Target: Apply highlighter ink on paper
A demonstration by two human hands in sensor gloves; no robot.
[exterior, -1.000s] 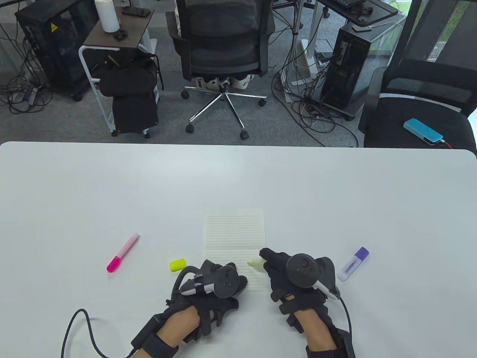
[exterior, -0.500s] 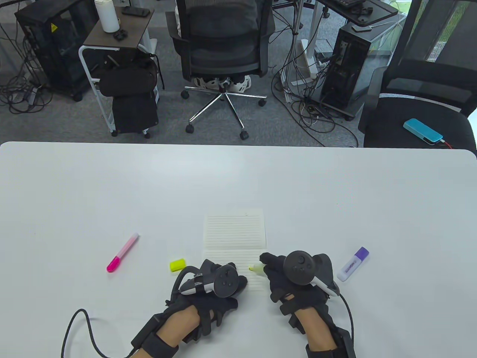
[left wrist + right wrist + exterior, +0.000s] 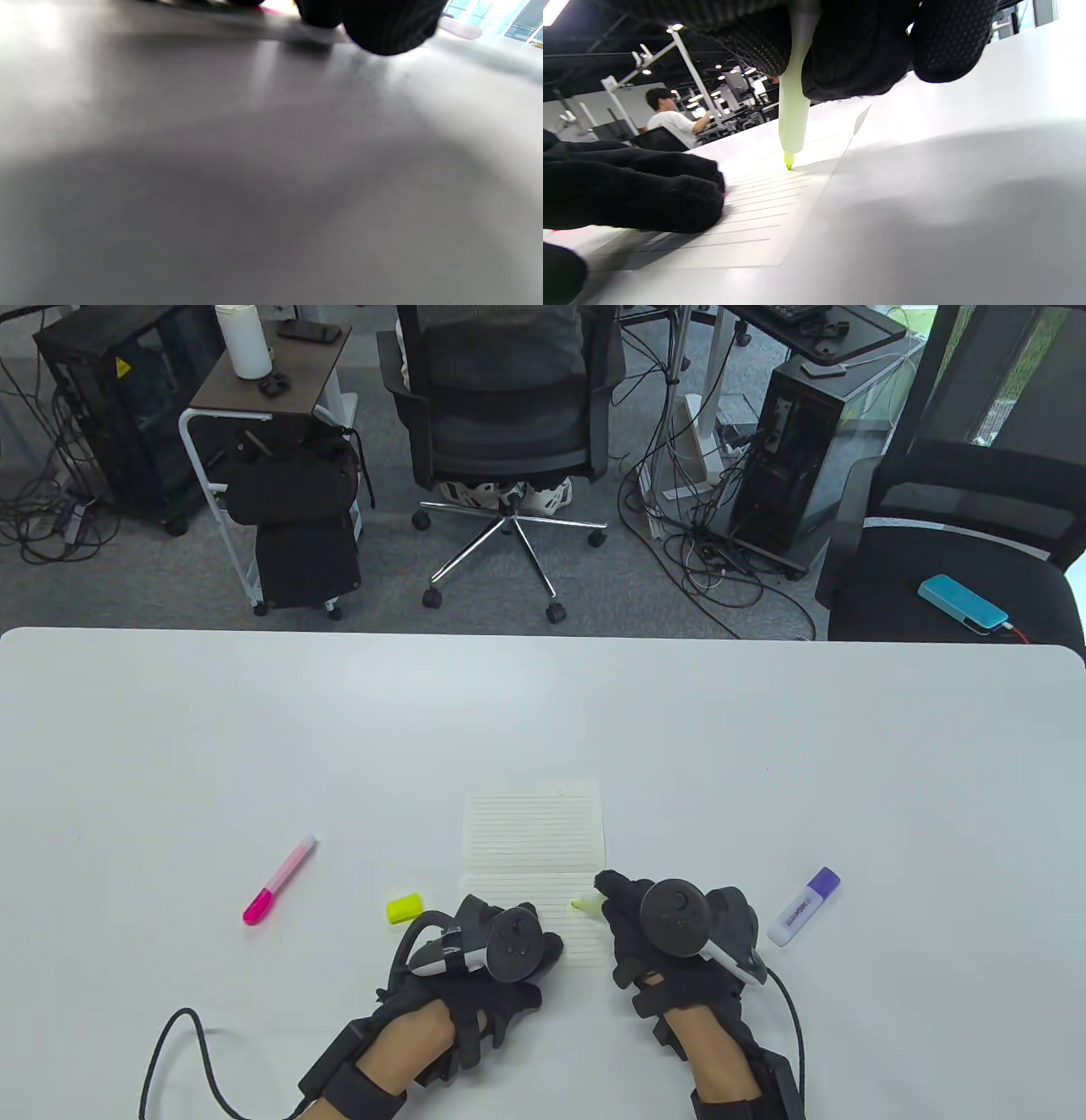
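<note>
A lined sheet of paper (image 3: 534, 831) lies on the white table (image 3: 764, 746); it also shows in the right wrist view (image 3: 763, 199). My right hand (image 3: 632, 912) grips an uncapped yellow highlighter (image 3: 585, 905), its tip touching the paper's lower right part (image 3: 789, 166). My left hand (image 3: 496, 929) rests flat on the paper's lower left corner and holds it down; it shows as black fingers (image 3: 636, 199) in the right wrist view. The yellow cap (image 3: 405, 908) lies left of the paper.
A pink highlighter (image 3: 278, 881) lies further left. A purple-capped white highlighter (image 3: 803, 906) lies right of my right hand. Office chairs (image 3: 501, 415) and computer cases stand beyond the table's far edge. The left wrist view shows only blurred tabletop (image 3: 254, 169).
My right hand and the yellow tip have shifted slightly right along the paper's lower part. My left hand has not moved.
</note>
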